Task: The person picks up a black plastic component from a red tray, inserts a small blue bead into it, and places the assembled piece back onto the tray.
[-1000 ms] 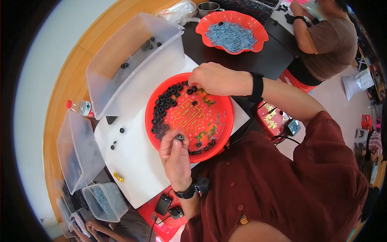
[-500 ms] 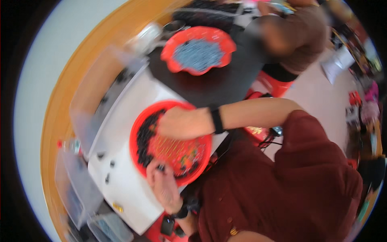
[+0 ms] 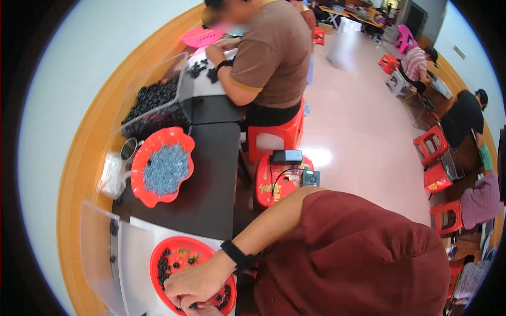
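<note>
A round red basin (image 3: 156, 256) with a coloured print on its bottom stands on the white work surface. Small black ring-like parts (image 3: 163, 263) lie along its inner side. Over the basin is my right hand (image 3: 196, 280), a black band at its wrist, its fingers bent down and pressed together. Something dark shows just below its fingertips, too hidden to name. My left hand (image 3: 204, 310) meets it at the lower edge; only a small part shows, and its fingers are mostly cut off.
A scalloped red bowl (image 3: 138, 174) of thin silvery pieces sits on the dark tabletop (image 3: 213, 168). Behind it stands a clear bin of black parts (image 3: 153, 100). A co-worker (image 3: 279, 52) sits beyond. On a red stool (image 3: 263, 184) at right lie black devices with cables.
The view has swung up toward the room, so the basin and my hands now sit lower in the picture. My left hand has gone from the basin's near rim to beside my right hand.
</note>
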### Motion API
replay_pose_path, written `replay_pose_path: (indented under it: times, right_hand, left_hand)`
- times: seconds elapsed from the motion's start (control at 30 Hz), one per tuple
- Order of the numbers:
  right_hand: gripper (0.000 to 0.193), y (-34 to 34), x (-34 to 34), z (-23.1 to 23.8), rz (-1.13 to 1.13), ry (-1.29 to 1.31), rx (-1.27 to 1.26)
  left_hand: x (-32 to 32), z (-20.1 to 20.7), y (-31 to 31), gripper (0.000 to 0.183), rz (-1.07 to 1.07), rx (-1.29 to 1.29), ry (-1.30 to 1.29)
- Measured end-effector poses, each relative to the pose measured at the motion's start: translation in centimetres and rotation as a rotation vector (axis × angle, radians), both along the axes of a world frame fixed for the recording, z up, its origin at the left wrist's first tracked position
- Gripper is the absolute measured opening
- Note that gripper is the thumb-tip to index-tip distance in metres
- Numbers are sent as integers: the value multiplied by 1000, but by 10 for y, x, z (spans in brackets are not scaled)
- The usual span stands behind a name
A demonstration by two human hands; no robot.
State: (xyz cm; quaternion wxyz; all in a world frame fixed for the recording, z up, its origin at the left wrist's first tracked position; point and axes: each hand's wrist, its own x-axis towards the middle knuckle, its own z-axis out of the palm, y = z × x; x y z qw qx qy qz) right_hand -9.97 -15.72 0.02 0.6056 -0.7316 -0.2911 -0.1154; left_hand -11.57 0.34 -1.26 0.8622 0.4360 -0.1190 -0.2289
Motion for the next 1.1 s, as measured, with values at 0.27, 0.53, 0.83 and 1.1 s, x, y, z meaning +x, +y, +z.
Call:
replay_pose_path:
  times: [0.27, 0.53, 0.83, 1.1]
  right_hand:
    - [21, -20, -15, 16, -179, -428, -407]
    - [21, -21, -25, 15, -213, -424, -375]
    - [19, -95, -45, -45, -459, 168, 158]
    - [16, -105, -49, -67, -564, 241, 180]
  left_hand:
    - [-2, -35, 11, 31, 224, 330, -432]
    - [-16, -8, 0, 38, 101, 36, 70]
    - [-6, -18, 2, 17, 43, -142, 176]
    - [13, -50, 34, 24, 83, -30, 148]
